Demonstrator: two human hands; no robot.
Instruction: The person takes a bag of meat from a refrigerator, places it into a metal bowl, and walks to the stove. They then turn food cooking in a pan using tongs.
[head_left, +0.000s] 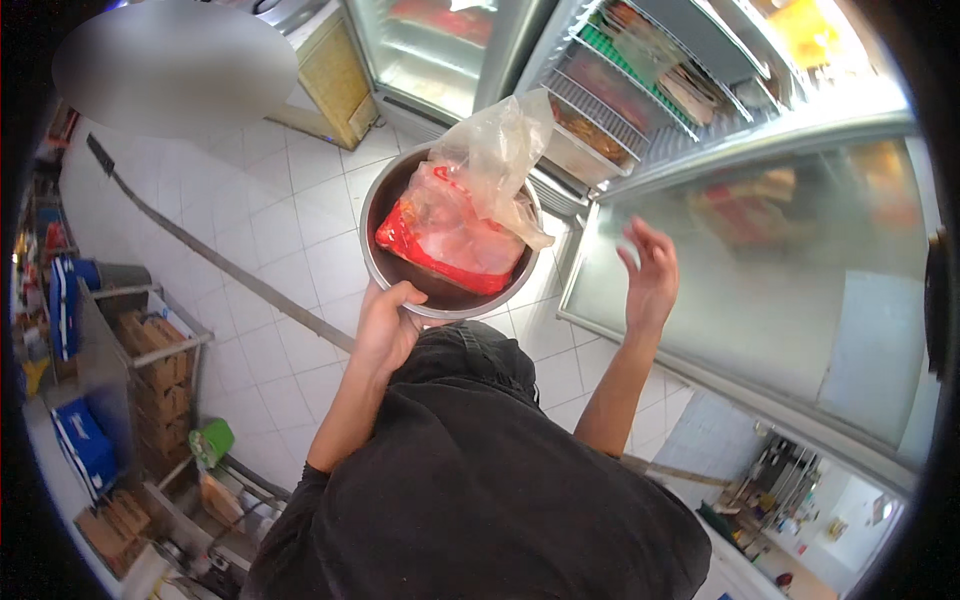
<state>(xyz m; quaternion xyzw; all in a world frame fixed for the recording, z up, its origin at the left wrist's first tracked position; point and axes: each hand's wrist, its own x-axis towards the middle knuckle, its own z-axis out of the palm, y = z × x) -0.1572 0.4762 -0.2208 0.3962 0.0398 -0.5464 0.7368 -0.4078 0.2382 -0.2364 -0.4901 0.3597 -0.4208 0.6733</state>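
Observation:
My left hand (390, 322) grips the near rim of a round stainless steel bowl (370, 259), its thumb over the edge and its other fingers partly hidden beneath. In the bowl lies a red and clear plastic bag (465, 232) of pale pink contents that look like raw meat. The loose top of the bag stands up and hangs over the bowl's right rim. Raised to the right of the bowl, my right hand (650, 259) touches nothing, with its fingers apart and slightly bent. Behind it is an open glass refrigerator door (757, 277).
An open refrigerator with wire shelves (600, 105) of bagged food stands ahead on the right, beside another glass-fronted one (435, 60). A dark strip (247, 281) crosses the tiled floor. Cardboard boxes (161, 360) fill a rack at left, near a green container (212, 441).

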